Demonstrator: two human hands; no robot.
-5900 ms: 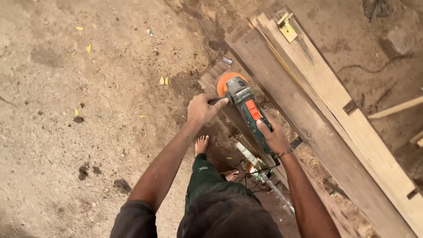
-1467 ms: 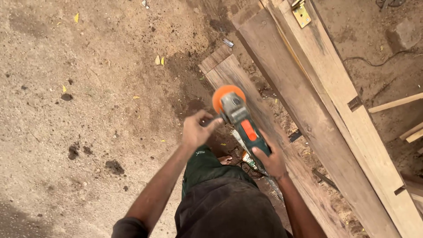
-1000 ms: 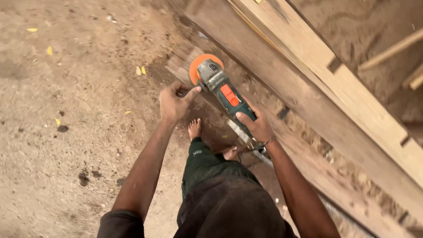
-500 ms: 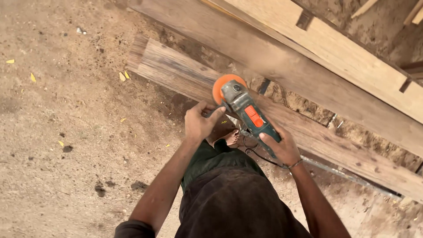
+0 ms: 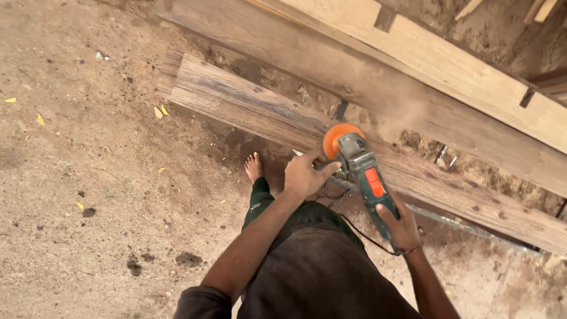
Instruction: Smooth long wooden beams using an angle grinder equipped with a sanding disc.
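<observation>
Far left I see packed sandy dirt floor (image 5: 88, 153), gritty, w/ dark clods and a few small yellow leaf bits (image 5: 158, 111). Moving right: a bare foot (image 5: 254, 167) flat on the dirt, dark green trouser leg above it. Next, the long weathered grey-brown wood plank (image 5: 236, 103) runs diagonally from upper left to lower right, grain rough and streaked, a few knots; it lies on the floor. Behind it a wider brown board (image 5: 331, 59) and a paler notched timber beam (image 5: 449, 65), both parallel to the plank.

My left hand (image 5: 305, 176), arm stretched fwd, is clenched on the side handle of the teal-bodied angle grinder w/ orange sanding disc (image 5: 357, 162); thumb points toward the tool head. Disc sits on the plank's near edge, approx mid-length, fine dust hazing above it. Right hand (image 5: 403, 224), wrist bent, grips the grinder's rear body, fingers wrapped round. Black cord (image 5: 360, 233) loops between the arms.
</observation>
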